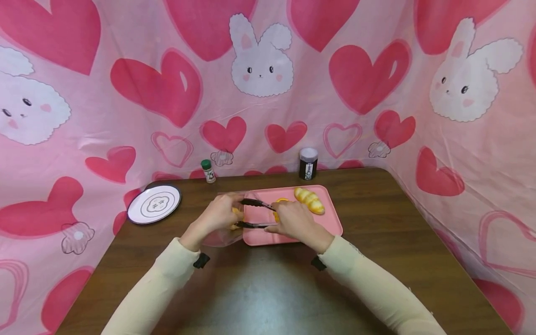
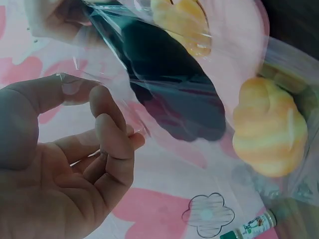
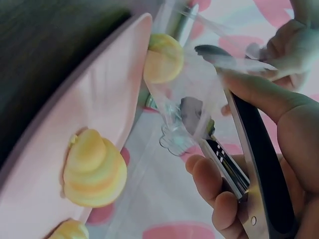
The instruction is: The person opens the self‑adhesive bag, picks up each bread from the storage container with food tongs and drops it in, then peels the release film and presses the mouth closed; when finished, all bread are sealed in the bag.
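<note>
My left hand pinches the rim of a clear plastic bag, its fingers curled in the left wrist view. A yellow-brown bread roll lies inside the bag. My right hand grips metal tongs with black grips and black tips. The tong arms stand apart, their tips at the bag's mouth, with no bread between them. On the pink tray lie a long braided bread and another bread roll, which my right hand partly hides in the head view.
A white plate with a dark rim lies at the table's left edge. A green-capped shaker bottle stands at the back, left of a dark jar with a pale lid. Pink cloth hangs behind the brown table.
</note>
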`<move>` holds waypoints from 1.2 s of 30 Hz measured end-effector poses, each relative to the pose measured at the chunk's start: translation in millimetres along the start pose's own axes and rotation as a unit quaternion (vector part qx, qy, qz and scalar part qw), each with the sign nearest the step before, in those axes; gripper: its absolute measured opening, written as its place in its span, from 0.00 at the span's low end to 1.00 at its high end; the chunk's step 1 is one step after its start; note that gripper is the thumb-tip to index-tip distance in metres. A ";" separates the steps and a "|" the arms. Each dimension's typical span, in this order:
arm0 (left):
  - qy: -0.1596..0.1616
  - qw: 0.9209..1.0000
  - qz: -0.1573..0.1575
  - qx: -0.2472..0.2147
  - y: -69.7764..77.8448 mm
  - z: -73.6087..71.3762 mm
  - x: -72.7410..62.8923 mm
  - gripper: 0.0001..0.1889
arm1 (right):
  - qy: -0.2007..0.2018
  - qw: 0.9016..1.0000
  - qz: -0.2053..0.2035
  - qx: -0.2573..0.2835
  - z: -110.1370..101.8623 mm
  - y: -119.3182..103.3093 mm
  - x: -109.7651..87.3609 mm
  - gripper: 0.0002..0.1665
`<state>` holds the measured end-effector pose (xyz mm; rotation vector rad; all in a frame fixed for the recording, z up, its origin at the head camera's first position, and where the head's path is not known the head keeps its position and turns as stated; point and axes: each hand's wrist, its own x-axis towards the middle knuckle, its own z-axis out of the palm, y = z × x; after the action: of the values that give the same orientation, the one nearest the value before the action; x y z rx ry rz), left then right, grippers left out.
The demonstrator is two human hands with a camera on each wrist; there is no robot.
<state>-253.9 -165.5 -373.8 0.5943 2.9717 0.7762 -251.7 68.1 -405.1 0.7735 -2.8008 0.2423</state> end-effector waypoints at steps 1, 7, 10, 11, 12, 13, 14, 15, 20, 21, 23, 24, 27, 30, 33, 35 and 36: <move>0.000 1.000 -0.002 0.002 -0.6 -0.6 0.8 0.27 | -0.004 1.000 0.002 0.003 -2.1 1.2 -0.7 0.29; -0.005 0.999 -0.016 0.033 -3.1 -5.9 5.1 0.24 | -0.002 1.000 0.010 0.011 -16.6 11.8 -6.6 0.31; -0.011 0.999 -0.030 0.034 -5.1 -8.7 5.0 0.24 | -0.010 1.000 0.014 0.010 -22.4 18.2 -10.2 0.35; -0.014 0.999 -0.035 0.031 -6.1 -9.3 5.2 0.24 | -0.014 1.000 0.014 0.012 -23.9 20.3 -11.5 0.37; -0.017 0.999 -0.038 0.029 -6.9 -9.8 5.3 0.24 | -0.016 1.000 0.012 0.015 -25.1 22.4 -12.7 0.38; -0.020 0.999 -0.045 0.022 -8.0 -10.3 5.2 0.27 | -0.018 1.000 0.010 0.020 -26.5 24.4 -14.1 0.39; -0.023 0.998 -0.048 0.016 -9.1 -10.7 5.3 0.30 | -0.017 1.000 0.007 0.025 -27.6 26.3 -15.3 0.39; -0.024 0.998 -0.049 0.016 -10.3 -11.0 5.6 0.30 | -0.017 0.999 0.007 0.030 -28.5 28.0 -16.7 0.40; -0.030 0.997 -0.064 0.009 -13.5 -11.8 5.2 0.29 | -0.022 0.999 0.003 0.048 -31.6 34.0 -21.2 0.42; -0.030 0.997 -0.065 0.010 -13.7 -11.8 5.2 0.28 | -0.025 0.998 0.003 0.052 -32.1 34.7 -21.8 0.43; -0.030 0.997 -0.065 0.008 -14.1 -11.4 5.7 0.28 | -0.031 0.998 0.001 0.055 -33.2 35.6 -22.7 0.43; -0.030 0.997 -0.064 0.006 -14.0 -11.0 6.0 0.28 | -0.033 0.998 0.002 0.056 -33.7 36.0 -23.1 0.43; -0.030 0.998 -0.057 0.012 -13.5 -9.4 7.2 0.28 | -0.036 0.998 0.007 0.059 -35.3 37.1 -24.1 0.44; -0.034 0.998 -0.054 0.020 -12.5 -7.7 7.4 0.30 | -0.036 0.997 0.010 0.061 -36.7 38.8 -24.9 0.44; -0.034 0.997 -0.055 0.032 -12.7 -7.1 7.3 0.30 | -0.025 0.998 0.001 0.060 -38.2 41.4 -25.2 0.40; -0.030 0.997 -0.055 0.045 -13.5 -7.4 7.5 0.29 | -0.011 0.998 -0.008 0.058 -39.4 43.7 -25.7 0.37; -0.030 0.997 -0.058 0.049 -14.2 -7.8 7.3 0.29 | -0.003 0.998 -0.012 0.056 -40.0 45.0 -25.9 0.36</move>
<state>-266.6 -177.9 -373.1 0.4351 2.9713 0.5975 -246.7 127.5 -377.8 0.8337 -2.8013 0.3970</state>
